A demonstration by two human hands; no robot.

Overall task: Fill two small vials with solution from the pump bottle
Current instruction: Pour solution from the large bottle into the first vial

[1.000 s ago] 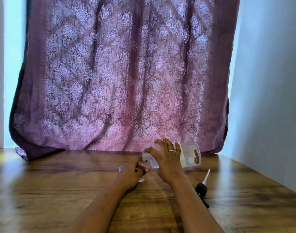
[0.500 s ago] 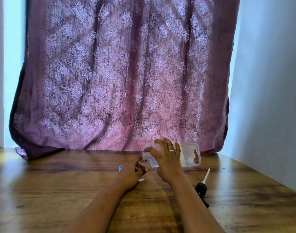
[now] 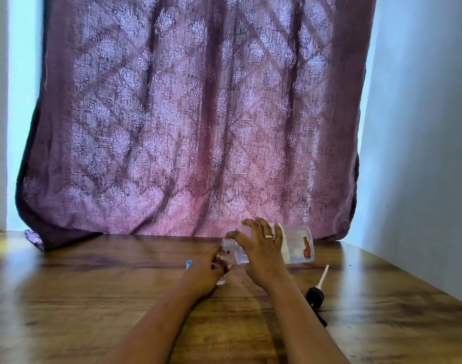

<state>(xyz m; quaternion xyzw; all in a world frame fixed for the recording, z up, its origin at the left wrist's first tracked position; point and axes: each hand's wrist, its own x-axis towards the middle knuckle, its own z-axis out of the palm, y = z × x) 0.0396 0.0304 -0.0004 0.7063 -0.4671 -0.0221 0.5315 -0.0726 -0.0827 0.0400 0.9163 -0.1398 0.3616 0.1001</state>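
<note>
Since one second ago almost nothing has moved: the right hand (image 3: 261, 249) keeps its fingers curled around the clear pump bottle (image 3: 298, 245), which is tipped on its side with the mouth toward 9 o'clock. I judge that the pouring goes on slowly and this vial is not yet full. The left hand (image 3: 204, 270) pinches the small vial (image 3: 221, 281), which stands on the table (image 3: 93, 298). The bottle mouth is just above the vial, at 1 o'clock from this hand. The removed pump (image 3: 315, 295) lies at 4 o'clock from the right hand.
</note>
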